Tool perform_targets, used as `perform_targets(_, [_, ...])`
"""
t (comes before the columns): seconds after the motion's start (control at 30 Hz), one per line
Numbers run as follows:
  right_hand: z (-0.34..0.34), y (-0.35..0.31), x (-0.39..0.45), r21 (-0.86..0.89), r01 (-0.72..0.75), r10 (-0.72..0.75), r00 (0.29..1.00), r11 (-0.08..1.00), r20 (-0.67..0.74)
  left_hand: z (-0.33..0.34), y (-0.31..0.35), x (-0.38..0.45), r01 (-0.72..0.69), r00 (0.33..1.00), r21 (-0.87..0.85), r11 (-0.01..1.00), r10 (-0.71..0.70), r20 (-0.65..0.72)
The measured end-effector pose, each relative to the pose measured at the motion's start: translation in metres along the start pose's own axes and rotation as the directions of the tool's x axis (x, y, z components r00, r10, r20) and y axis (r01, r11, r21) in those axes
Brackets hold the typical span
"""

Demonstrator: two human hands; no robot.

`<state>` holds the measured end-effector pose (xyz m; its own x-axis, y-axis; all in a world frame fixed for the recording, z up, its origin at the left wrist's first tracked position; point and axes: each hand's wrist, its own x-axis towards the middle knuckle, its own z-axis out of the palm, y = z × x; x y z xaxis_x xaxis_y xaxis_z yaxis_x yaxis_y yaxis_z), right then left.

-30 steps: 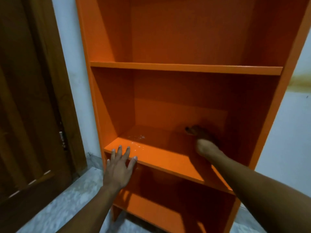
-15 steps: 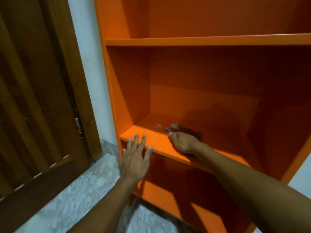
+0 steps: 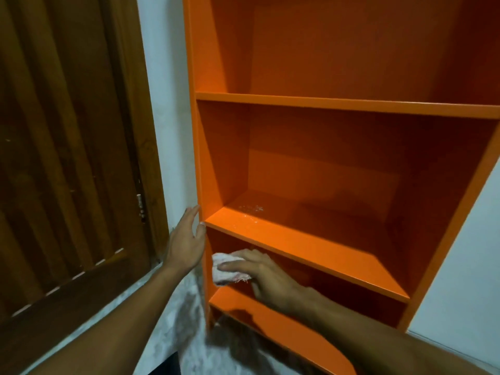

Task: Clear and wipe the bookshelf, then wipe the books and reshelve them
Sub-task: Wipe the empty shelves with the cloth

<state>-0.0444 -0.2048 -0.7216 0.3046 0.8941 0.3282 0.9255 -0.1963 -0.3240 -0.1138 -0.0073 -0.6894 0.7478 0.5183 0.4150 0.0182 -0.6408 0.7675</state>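
Your left hand (image 3: 188, 240) is flat against the outside of the orange bookshelf (image 3: 349, 104), on its left side panel. Your fingers are straight and close together, and they point up. Your thumb touches the front edge of that panel, right where the middle shelf (image 3: 303, 244) joins it. This hand holds nothing.

Your right hand (image 3: 259, 277) reaches into the space under the middle shelf, near the left wall of the bookshelf. It holds a small white cloth (image 3: 226, 272). Your pointer finger lies out straight across the cloth, and your other fingers bend down over it. The cloth is bunched up and sits just beside the inner left wall, a little above the bottom shelf (image 3: 273, 318). You cannot tell if the cloth touches the wall or the shelf.

There are some small white specks (image 3: 250, 212) on the middle shelf, near its left back corner. No books can be seen on any shelf here.

A dark brown wooden door (image 3: 67, 158) stands to the left of the bookshelf, with a strip of white wall (image 3: 167, 104) between them. The floor (image 3: 173, 315) below your arms is pale gray and looks like stone.
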Motion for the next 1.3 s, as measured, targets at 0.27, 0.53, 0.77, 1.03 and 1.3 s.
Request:
perform_targets(0.27, [-0.080, 0.112, 0.051, 0.103, -0.444, 0.452, 0.829, 0.890, -0.330, -0.002, -0.009, 0.037, -0.086, 0.993, 0.131, 0.988, 0.074, 0.096])
perform_targets(0.53, [-0.049, 0.229, 0.098, -0.102, -0.808, 0.789, 0.588, 0.580, -0.176, 0.020, -0.031, 0.059, -0.134, 0.984, 0.344, 0.930, 0.084, 0.158])
perform_targets(0.77, [-0.031, 0.167, 0.134, -0.212, -0.564, 0.587, 0.807, 0.799, 0.065, 0.016, -0.030, 0.061, -0.136, 0.981, 0.363, 0.922, 0.075, 0.178])
perform_targets(1.03, [-0.015, 0.073, 0.075, -0.106, -0.054, 0.069, 0.988, 0.993, 0.138, 0.013, -0.022, 0.056, -0.108, 0.986, 0.388, 0.915, 0.049, 0.157])
perform_targets(1.3, [-0.047, 0.085, 0.088, 0.195, -0.037, 0.083, 0.969, 0.980, -0.233, 0.001, -0.029, 0.064, -0.143, 0.974, 0.419, 0.897, 0.053, 0.218])
